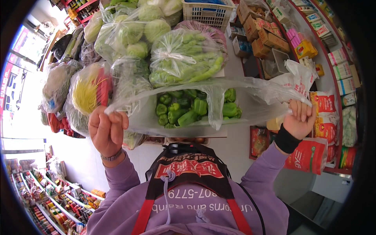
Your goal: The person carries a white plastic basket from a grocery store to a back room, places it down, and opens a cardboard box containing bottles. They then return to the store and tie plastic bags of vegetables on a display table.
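Observation:
A large clear plastic bag (258, 102) is stretched wide in front of me, its mouth spread between my hands. Green bell peppers (188, 111) lie inside it, and a flap of the film hangs across them. At one end of the rim, my left hand (108, 126) pinches the plastic with closed fingers. The opposite corner is gripped by my right hand (301, 117), which has a black band at the wrist. Just beyond the bag sits a knotted clear bag of long green peppers (188, 57). Bagged yellow chives (85, 91) are close to my left hand.
Bagged round cabbages (129, 32) and a white plastic crate (208, 13) stand at the back. Several bagged vegetables crowd the left. Cardboard boxes (270, 38), red-edged shelves and a red package (308, 155) are on the right. Low shelves of packets (58, 202) stand at lower left.

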A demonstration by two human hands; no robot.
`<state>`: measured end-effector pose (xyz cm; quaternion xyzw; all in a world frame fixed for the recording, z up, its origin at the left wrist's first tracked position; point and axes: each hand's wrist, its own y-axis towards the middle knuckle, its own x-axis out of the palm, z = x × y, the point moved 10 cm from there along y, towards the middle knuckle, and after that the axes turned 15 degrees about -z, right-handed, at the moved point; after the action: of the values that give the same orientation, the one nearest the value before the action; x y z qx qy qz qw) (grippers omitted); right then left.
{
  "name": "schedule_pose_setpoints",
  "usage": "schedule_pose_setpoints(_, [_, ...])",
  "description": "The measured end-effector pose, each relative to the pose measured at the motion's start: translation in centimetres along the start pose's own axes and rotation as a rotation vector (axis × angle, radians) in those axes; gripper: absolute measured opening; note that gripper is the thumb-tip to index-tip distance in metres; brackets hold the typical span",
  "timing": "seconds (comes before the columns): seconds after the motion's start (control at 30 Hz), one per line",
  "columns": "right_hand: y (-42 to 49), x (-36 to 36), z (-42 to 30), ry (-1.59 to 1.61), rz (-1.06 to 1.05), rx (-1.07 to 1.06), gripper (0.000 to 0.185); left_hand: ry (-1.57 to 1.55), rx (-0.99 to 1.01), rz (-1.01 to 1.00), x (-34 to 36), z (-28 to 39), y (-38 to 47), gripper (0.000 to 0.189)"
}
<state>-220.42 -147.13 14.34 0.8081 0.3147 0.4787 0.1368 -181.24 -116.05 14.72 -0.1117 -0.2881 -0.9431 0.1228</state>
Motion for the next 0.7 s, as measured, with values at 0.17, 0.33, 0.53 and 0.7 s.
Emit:
schedule_pose_setpoints(0.17, [-2.1, -2.1, 3.2, -0.289, 0.119, 0.289, 0.031, 0.369, -0.31, -0.03, -0.1, -3.9, 0.7, 0.03])
schedule_pose_setpoints(0.33, [-2.1, -0.8, 4.0, -0.383, -0.207, 0.265, 0.033, 0.154, -0.354, -0.093, 0.4, -6.3, 1.6, 0.042])
schedule_pose_setpoints(0.53, [-4.8, 2.3, 8.2, -0.525, -0.277, 0.519, 0.033, 0.042, -0.519, -0.086, 1.3, -8.6, 0.9, 0.046])
schedule_pose_setpoints(0.7, [-8.3, 14.8, 20.1, -0.672, -0.888, 0.764, 0.018, 0.011, -0.887, -0.541, 8.7, -14.4, -2.5, 0.043])
